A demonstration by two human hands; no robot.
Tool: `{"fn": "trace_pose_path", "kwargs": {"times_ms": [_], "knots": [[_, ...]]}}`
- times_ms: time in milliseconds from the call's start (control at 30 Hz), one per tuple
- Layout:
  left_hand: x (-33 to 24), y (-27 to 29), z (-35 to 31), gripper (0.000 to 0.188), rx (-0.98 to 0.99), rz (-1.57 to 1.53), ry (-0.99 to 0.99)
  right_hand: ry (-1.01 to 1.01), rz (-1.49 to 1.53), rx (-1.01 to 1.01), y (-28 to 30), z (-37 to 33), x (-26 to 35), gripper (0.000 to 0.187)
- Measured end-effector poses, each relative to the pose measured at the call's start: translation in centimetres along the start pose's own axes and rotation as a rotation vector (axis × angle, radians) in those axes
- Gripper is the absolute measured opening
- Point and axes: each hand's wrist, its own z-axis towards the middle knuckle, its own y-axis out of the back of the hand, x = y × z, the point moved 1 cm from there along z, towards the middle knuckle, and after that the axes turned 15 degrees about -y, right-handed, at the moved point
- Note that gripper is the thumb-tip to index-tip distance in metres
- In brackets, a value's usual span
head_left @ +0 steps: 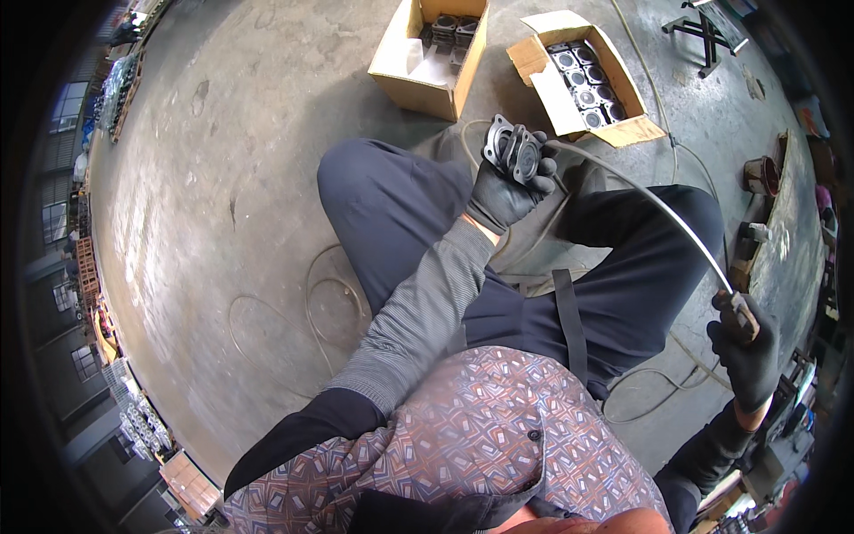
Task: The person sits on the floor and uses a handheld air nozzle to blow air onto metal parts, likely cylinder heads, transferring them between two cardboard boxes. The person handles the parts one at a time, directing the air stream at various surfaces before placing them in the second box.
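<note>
My left hand (503,200), in a dark grey glove, is raised between my knees, its fingers closed around a few dark metal flange plates (526,162). These have round middles and bolt holes at their corners, and stand side by side in the grip. Off to the right, my gloved right hand (750,360) is closed on the brown handle of a long-tubed tool, which looks like an air blow gun. Its thin, pale curved tube (663,198) arches over my right thigh, with the far end close to the flange plates. Whether it touches them I cannot tell.
Ahead on the concrete floor stand two open cardboard boxes, the left one (418,89) and the right one (623,133), both holding similar metal parts. Thin hose (310,285) loops across the floor. A rusty bucket (761,175) and a black metal stand (707,44) are at the right.
</note>
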Motion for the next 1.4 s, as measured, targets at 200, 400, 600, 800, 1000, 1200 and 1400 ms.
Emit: {"fn": "trace_pose_path", "kwargs": {"times_ms": [200,400,600,800,1000,1200,1400], "knots": [[0.1,0.7,-0.1,0.044,0.018,-0.008,0.009,-0.011,-0.001,0.02,-0.2,0.1,0.1,0.035],[-0.7,1.4,0.0,0.051,-0.055,0.155,-0.086,0.003,-0.054,0.039,-0.3,0.4,-0.8,0.031],[-1.7,-1.3,-1.0,0.042,-0.21,1.251,-0.614,-0.078,0.237,-0.008,-0.4,3.8,-3.2,0.035],[-1.6,-5.3,-2.2,0.048,-0.232,1.512,-0.637,0.149,0.306,-0.077,-2.7,7.8,-0.1,0.046],[0.1,-9.3,-3.0,0.052,-0.085,1.571,-0.493,0.321,0.169,0.027,-5.7,10.6,8.0,0.044],[3.0,-12.6,-4.3,0.062,0.158,1.579,-0.536,0.268,0.257,0.383,-9.7,12.4,13.5,0.047],[4.5,-11.0,-4.0,0.073,0.343,1.676,-0.632,0.125,0.511,0.534,-11.9,12.5,13.8,0.043]]}}
